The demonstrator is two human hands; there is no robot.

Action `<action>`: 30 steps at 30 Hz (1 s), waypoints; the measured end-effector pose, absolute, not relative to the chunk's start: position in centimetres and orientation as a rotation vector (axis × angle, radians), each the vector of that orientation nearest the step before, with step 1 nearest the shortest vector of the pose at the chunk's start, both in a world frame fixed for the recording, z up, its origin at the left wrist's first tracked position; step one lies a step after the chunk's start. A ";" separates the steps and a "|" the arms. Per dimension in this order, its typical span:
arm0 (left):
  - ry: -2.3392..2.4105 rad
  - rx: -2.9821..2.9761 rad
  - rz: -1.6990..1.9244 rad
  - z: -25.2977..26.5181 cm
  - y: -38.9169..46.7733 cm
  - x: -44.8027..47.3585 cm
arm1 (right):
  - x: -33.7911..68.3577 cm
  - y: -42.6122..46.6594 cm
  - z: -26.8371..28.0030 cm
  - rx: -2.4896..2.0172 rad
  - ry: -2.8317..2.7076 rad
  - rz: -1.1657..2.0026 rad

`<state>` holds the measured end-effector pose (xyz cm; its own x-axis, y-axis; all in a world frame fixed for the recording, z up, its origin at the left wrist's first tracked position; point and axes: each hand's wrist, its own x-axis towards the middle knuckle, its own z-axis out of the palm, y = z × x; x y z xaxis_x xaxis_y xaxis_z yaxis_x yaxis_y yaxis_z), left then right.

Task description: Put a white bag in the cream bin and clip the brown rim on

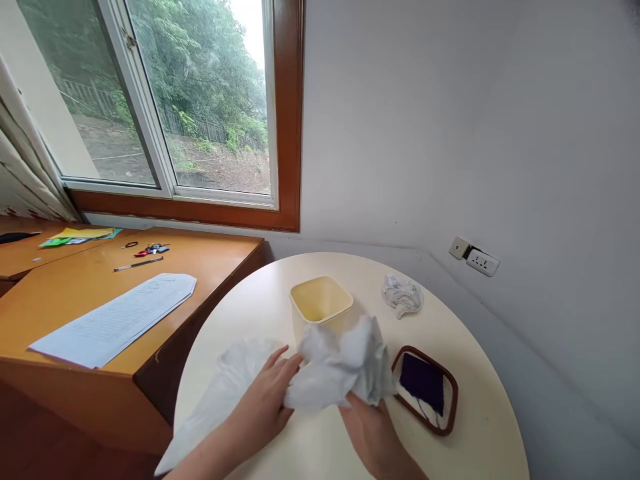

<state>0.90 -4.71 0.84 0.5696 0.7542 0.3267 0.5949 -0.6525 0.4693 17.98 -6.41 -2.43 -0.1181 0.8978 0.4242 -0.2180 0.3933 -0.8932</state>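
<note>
A crumpled white plastic bag [345, 367] is held up over the round table, in front of a pale yellow square bin [321, 287]. My left hand [273, 393] grips the bag's left edge, with its index finger raised off it. From below, the fingers of my right hand [370, 427] are closed on the bag's lower right part and partly hidden by it. Beneath my left forearm lies a second, translucent plastic bag [220, 393], spread flat. The bin stands upright, its open top showing, and the held bag covers part of its front.
At the right, a brown-rimmed tray [453, 413] carries a dark purple cloth [423, 383]. A small crumpled bag [403, 295] sits near the table's [480, 373] back right edge. On the wooden desk [220, 250] are papers [120, 320], a pen [139, 264] and keys [153, 249].
</note>
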 end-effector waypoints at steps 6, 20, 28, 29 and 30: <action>1.275 2.755 0.947 3.5 -1.2 -3.4 | 23.1 -5.0 2.2 -0.650 -0.910 1.145; 1.106 2.360 1.972 7.5 6.5 5.2 | 26.4 -6.1 6.4 -0.586 -0.949 0.914; 1.257 2.581 1.181 5.3 8.2 5.6 | 26.7 -4.6 5.6 -0.660 -0.845 0.816; 1.269 2.588 1.100 5.3 8.2 5.6 | 27.0 -4.2 5.7 -0.698 -0.861 0.766; 1.277 2.592 1.013 5.5 8.2 5.7 | 27.2 -3.8 5.9 -0.738 -0.891 0.717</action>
<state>5.67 8.21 5.47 0.4341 0.7314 0.5260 0.6787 -0.6494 0.3429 27.25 -3.80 5.87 0.4413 0.7962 0.4139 -0.2341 0.5474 -0.8034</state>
